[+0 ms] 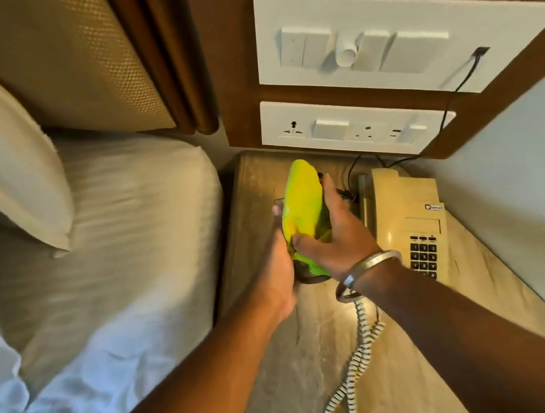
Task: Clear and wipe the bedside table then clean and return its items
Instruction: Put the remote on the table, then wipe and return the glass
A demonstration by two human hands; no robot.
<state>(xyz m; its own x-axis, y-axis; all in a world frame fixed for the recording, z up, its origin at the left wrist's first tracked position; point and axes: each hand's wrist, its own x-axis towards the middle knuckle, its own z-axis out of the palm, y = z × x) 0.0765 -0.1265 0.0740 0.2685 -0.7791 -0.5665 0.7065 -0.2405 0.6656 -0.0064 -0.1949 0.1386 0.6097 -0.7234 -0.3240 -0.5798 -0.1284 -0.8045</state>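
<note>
While your left hand [279,266] grips a dark object (mostly hidden), your right hand [330,237] clasps a yellow-green cloth [300,200] around it. Both hover above the beige stone bedside table [315,343], beside the cream telephone [406,212].

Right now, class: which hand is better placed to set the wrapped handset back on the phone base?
Right hand: it lies beside the phone base; left hand is farther, bedside.

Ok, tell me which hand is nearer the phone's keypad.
Right. The right hand, wrapped in the yellow-green cloth, sits just left of the keypad; the left hand is farther left, beyond the cloth.
</note>
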